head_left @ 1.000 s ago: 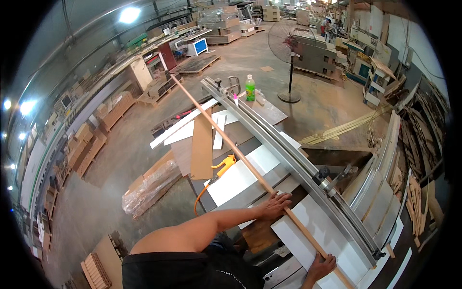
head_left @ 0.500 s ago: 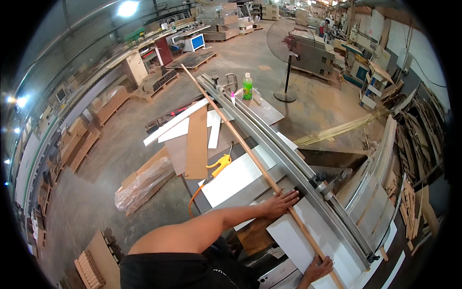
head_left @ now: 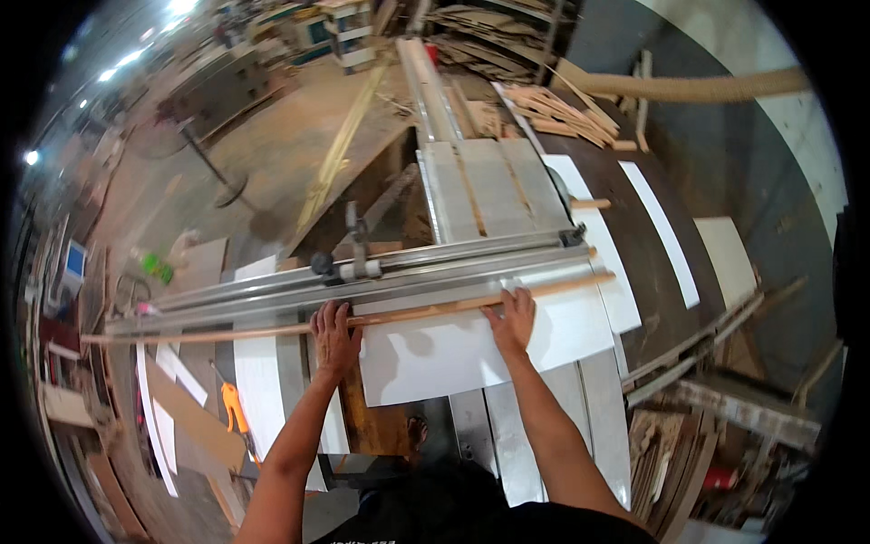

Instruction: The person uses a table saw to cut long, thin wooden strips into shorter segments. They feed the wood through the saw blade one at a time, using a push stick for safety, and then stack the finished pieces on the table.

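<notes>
A long, thin wooden strip runs across the head view, alongside a metal fence. Its right part rests on a white panel; its left end reaches far out over the other boards. My left hand grips the strip near the panel's left edge, fingers curled over its far side. Farther right, my right hand holds the same strip, its fingertips over the far side and its thumb on the near side. A clamp-like stop with a black knob sits on the fence, beyond my left hand.
A yellow air blow gun lies at left among white and brown boards. Behind the fence stands a grey sliding table. Wood offcuts are piled at the far right, and a green bottle stands at far left.
My view has swung to the right, so the strip now lies crosswise instead of diagonally. Both hands remain on the strip, and both forearms now show fully.
</notes>
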A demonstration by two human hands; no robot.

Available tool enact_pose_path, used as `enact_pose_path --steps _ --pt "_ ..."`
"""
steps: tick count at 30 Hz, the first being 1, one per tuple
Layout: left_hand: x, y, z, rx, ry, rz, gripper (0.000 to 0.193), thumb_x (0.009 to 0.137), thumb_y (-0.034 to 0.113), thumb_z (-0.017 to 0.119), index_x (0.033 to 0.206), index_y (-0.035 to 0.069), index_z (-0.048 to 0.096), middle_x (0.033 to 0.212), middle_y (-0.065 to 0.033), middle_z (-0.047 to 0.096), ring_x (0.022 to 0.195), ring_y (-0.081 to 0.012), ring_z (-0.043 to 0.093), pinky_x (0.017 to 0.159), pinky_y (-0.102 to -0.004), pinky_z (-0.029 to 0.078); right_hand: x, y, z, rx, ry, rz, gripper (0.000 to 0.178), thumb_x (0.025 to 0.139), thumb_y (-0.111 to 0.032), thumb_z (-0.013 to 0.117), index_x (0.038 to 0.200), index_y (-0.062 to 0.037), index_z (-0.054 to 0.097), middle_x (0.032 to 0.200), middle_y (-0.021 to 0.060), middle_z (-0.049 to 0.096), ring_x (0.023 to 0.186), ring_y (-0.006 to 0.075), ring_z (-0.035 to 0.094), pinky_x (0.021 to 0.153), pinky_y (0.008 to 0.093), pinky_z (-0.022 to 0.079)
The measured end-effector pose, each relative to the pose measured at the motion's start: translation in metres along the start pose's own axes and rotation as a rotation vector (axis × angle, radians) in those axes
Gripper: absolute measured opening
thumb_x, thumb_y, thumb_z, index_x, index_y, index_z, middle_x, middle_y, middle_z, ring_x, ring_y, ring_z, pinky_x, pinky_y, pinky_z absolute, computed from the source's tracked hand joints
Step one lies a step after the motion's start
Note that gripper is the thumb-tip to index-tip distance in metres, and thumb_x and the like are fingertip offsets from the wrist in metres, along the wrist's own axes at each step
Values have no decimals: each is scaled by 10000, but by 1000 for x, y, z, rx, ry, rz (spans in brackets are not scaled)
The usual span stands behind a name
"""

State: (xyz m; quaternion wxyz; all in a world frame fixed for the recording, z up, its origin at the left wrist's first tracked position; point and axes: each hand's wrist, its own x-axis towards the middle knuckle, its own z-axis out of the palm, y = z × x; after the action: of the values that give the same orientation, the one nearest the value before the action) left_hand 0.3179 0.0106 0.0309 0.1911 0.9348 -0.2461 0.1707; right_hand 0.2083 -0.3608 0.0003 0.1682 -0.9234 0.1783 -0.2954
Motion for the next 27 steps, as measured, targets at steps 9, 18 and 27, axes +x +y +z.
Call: enact_pose_path --steps 9,18,27 --pt "8 2 22 -44 -183 107 411 823 273 770 1185 110 665 1165 -108 630 1133 -328 577 1012 -485 406 -9 -32 -4 -61 -93 146 604 795 -341 835 1266 -51 592 1379 171 487 1406 375 376 1163 491 339" --pt "24 8 3 -37 -355 105 324 874 298 728 1110 83 666 1132 -138 635 1070 -373 592 911 -511 471 -8 -29 -2 25 -116 53 564 755 -398 849 1135 -42 631 1240 129 533 1263 345 462 1104 492 365" --pt "13 -33 -16 -122 -446 -15 346 926 334 667 1155 75 659 1161 -169 631 1122 -399 576 984 -552 420 -11 -29 0 -73 -121 -33 622 746 -502 829 1128 -51 633 1158 92 523 1194 293 471 1083 489 338"
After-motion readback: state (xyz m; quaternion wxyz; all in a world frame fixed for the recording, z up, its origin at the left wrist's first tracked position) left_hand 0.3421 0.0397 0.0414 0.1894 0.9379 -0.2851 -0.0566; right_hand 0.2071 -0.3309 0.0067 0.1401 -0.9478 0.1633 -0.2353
